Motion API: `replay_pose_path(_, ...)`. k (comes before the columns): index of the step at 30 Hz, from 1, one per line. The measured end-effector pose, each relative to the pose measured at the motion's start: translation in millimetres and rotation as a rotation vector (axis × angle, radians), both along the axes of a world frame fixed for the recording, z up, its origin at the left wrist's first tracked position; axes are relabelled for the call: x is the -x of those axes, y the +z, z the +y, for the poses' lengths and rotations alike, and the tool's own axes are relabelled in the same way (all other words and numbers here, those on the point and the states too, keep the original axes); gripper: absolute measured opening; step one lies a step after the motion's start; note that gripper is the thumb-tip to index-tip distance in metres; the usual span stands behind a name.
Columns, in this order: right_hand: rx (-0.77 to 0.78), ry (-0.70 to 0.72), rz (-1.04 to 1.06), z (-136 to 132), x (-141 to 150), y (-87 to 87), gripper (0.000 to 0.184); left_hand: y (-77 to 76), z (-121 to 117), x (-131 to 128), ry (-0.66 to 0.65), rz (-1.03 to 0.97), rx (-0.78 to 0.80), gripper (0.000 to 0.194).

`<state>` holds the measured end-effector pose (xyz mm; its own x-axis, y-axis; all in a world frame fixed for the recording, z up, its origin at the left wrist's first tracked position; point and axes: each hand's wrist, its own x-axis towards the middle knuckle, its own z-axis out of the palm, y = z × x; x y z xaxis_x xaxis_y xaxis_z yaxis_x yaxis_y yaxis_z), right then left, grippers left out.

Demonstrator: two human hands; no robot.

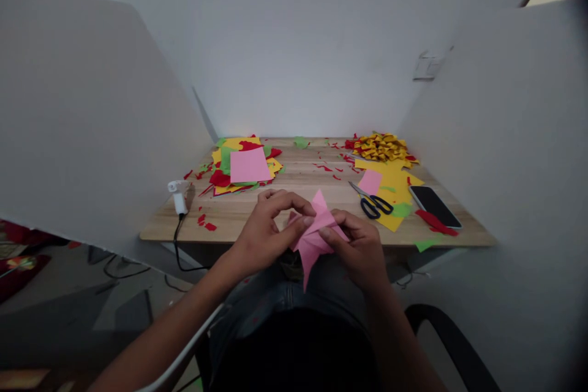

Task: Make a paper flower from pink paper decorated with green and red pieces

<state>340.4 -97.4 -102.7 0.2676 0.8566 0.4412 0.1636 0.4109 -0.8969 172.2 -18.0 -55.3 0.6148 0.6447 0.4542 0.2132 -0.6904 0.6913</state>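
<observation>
A piece of folded pink paper (313,246) with several pointed tips is held over my lap, just in front of the table's near edge. My left hand (273,226) pinches its left side between thumb and fingers. On the right side, my right hand (361,248) grips it, the thumb pressed flat on the folds and the fingers behind. One tip points up and another hangs down. Parts of the paper's side tips are covered by my fingers.
On the wooden table (294,177), a pink sheet (250,166) tops a coloured paper pile at left. A white glue gun (179,197) stands near the left edge. Scissors (374,203), a phone (434,205) and a heap of folded yellow pieces (383,147) lie right. Partitions flank both sides.
</observation>
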Motion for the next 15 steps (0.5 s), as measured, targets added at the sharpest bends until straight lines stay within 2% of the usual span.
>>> replay_pose_path(7, -0.04, -0.001, -0.012, -2, -1, 2.0, 0.021, -0.8, -5, -5, -0.013, -0.046, 0.051, 0.008)
replay_pose_path(10, -0.059, -0.011, 0.006, -2, -1, -2.3, 0.016, 0.3, -8, -5, -0.03, -0.104, 0.128, 0.009)
replay_pose_path(15, -0.242, -0.155, -0.021, -6, -2, -12.5, 0.011, 4.5, -12, -4, -0.032, -0.111, 0.231, 0.011)
